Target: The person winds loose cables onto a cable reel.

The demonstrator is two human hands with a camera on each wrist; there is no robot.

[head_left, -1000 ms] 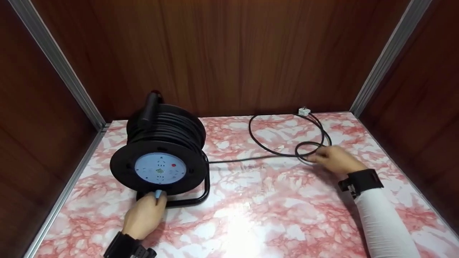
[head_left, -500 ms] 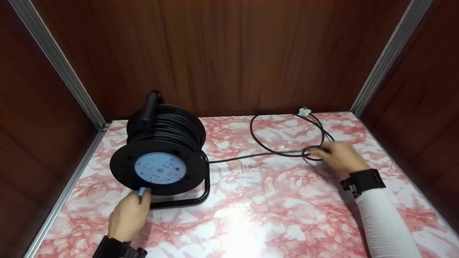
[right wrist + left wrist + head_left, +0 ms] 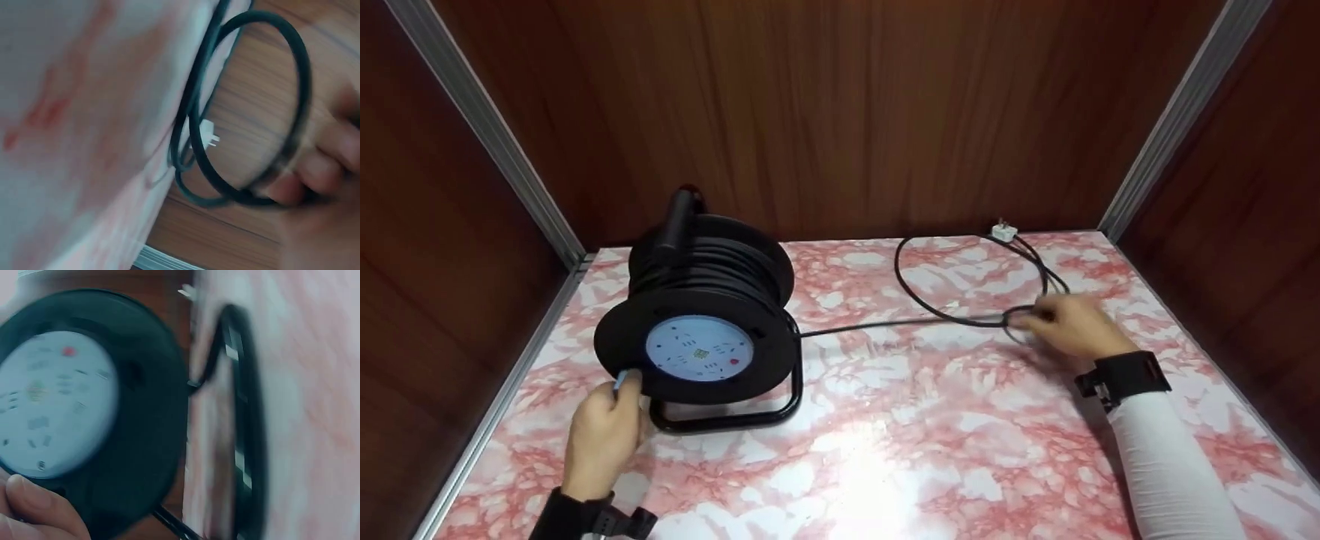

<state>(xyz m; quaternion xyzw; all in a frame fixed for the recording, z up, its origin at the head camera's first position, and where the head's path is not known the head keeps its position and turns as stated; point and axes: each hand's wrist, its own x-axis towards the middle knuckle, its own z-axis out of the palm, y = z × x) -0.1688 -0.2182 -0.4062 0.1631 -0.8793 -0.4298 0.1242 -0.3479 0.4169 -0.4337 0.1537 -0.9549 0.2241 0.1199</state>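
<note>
A black cable reel [image 3: 772, 352] with a round pale-blue socket panel [image 3: 699, 348] stands on a tube frame [image 3: 727, 424] at the left. My left hand [image 3: 600, 435] grips a small blue knob [image 3: 621, 377] at the lower left of its front disc. In the left wrist view, the thumb and fingers [image 3: 45, 509] show beside the panel, with the knob hidden. From the reel, a black cable [image 3: 877, 324] runs right to my right hand [image 3: 1076, 326], whose fingers hold it where a small loop forms. That cable loop [image 3: 304, 79] is large in the right wrist view.
A white plug [image 3: 1003, 231] at the cable's end lies by the back wall. A wider cable loop [image 3: 906, 279] rests on the red-and-white marbled table [image 3: 885, 435]. Brown wood-look panels [image 3: 840, 120] enclose the back and both sides.
My left hand has carried the knob left and upward, turning the reel's disc clockwise. The small loop by my right hand has shrunk, and that hand has shifted only slightly.
</note>
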